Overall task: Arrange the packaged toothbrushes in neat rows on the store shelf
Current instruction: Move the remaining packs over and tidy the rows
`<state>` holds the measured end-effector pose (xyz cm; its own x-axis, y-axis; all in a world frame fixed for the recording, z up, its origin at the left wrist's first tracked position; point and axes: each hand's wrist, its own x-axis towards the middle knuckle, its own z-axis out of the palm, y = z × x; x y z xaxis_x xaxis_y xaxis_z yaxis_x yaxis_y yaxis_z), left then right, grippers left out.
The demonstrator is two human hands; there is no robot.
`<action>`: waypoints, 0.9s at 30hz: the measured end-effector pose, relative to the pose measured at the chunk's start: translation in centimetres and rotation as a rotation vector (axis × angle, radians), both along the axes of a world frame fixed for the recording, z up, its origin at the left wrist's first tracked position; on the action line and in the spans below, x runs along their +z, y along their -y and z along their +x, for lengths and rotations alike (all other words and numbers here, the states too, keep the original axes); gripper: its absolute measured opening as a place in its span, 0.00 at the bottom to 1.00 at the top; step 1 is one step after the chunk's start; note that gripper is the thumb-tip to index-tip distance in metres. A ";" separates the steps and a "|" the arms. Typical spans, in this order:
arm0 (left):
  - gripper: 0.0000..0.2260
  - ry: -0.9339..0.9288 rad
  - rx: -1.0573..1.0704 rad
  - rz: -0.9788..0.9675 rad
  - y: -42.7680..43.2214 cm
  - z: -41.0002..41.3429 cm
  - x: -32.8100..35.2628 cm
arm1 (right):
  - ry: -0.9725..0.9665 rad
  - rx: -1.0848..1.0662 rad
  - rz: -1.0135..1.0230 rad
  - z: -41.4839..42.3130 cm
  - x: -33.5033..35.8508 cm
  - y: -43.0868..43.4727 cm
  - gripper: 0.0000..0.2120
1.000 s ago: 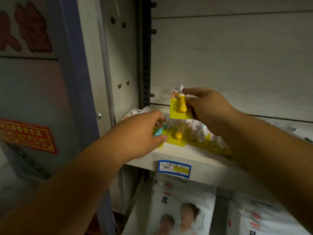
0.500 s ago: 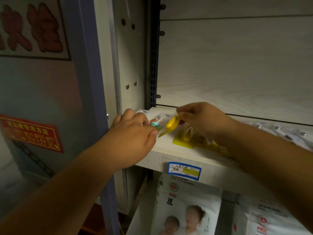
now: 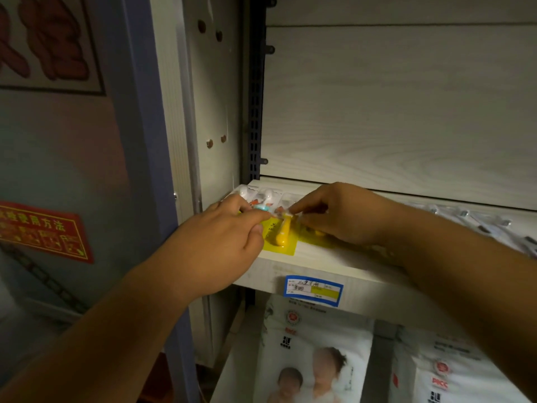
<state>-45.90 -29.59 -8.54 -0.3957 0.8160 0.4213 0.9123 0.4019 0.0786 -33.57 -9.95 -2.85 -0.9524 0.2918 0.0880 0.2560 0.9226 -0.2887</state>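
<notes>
shelf [image 3: 319, 258]: white wood, with the packs lying at its left end.
yellow toothbrush pack [image 3: 280, 237]: lies flat by the front edge of the shelf, near the left end, between the two hands.
right hand [image 3: 340, 213]: its fingers [image 3: 302, 205] are curled and pinch the top end of the yellow toothbrush pack.
blue toothbrush pack [image 3: 263, 203]: lies just behind and left of the yellow one, nearer the back left corner.
left hand [image 3: 226, 237]: its fingers [image 3: 258, 220] are curled tight. They seem to pinch the near end of the blue toothbrush pack, but that spot is blurry and partly hidden.
white pack [image 3: 244, 191]: at the back left corner, beside the blue one.
clear packs [image 3: 479, 222]: in a row along the right part of the shelf.
price tag [image 3: 313, 290]: blue and yellow, stuck on the front edge, below the yellow pack.
baby bags [image 3: 313, 359]: white, standing on the level below.
red sign [image 3: 43, 231]: on the wall to the left.
</notes>
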 end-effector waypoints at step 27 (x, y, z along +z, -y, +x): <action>0.25 -0.057 -0.134 -0.188 0.5 0.8 0.4 | -0.014 0.146 0.240 11.1 -2.6 1.6 0.29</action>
